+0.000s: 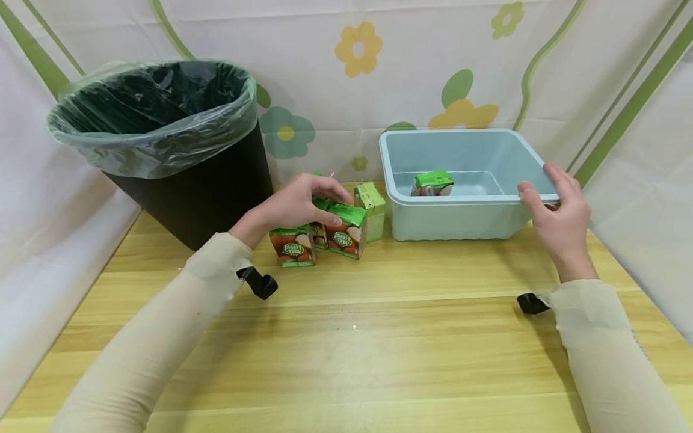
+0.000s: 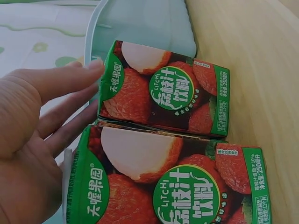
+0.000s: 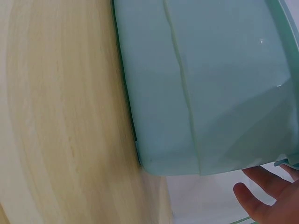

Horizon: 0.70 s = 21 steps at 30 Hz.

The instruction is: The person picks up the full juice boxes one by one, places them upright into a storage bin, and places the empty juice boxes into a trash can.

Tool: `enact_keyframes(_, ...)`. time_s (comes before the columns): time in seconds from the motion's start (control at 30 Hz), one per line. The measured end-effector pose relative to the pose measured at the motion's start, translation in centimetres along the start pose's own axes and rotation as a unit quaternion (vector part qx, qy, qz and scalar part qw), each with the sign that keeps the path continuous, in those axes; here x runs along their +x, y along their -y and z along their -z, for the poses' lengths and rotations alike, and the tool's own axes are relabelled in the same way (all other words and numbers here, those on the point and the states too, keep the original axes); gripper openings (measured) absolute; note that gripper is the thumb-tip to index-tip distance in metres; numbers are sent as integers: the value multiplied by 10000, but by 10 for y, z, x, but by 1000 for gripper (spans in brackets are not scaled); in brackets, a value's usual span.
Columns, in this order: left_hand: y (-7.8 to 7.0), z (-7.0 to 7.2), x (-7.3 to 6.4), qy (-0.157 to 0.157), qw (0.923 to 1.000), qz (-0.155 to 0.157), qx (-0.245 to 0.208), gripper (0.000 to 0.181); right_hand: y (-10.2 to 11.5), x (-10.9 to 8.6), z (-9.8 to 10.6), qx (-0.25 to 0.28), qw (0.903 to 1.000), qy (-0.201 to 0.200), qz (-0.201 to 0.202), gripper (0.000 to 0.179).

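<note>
My left hand is over a litchi juice box, its thumb at the top edge and the other fingers behind; in the left wrist view the thumb tip touches the top of the farther box, and the fingers look fairly straight. Close beside it stand another litchi juice box, one partly hidden behind, and a pale green drink carton. At the light blue plastic bin, my right hand holds the front right corner of the rim. Inside lies one green-topped juice box.
A black trash can lined with a clear greenish bag stands at the back left. Behind everything hangs a white cloth with flowers. All stands on a wooden table.
</note>
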<state>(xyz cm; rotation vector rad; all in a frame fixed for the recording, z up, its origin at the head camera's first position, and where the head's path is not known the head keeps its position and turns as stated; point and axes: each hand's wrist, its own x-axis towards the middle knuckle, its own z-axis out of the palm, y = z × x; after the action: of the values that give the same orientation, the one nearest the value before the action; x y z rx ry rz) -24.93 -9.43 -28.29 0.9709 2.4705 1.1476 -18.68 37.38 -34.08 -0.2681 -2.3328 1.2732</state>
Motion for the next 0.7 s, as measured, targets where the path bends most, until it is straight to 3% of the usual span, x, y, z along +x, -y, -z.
enact_keyframes(0.4,-2,-4,3,63,9980,304,550,27,1,0,1,-6,10000,47,7,69)
enact_keyframes(0.7,-7,-10,8,182,9962,273,805,25,0,-1,1,-24,10000,62,36,69)
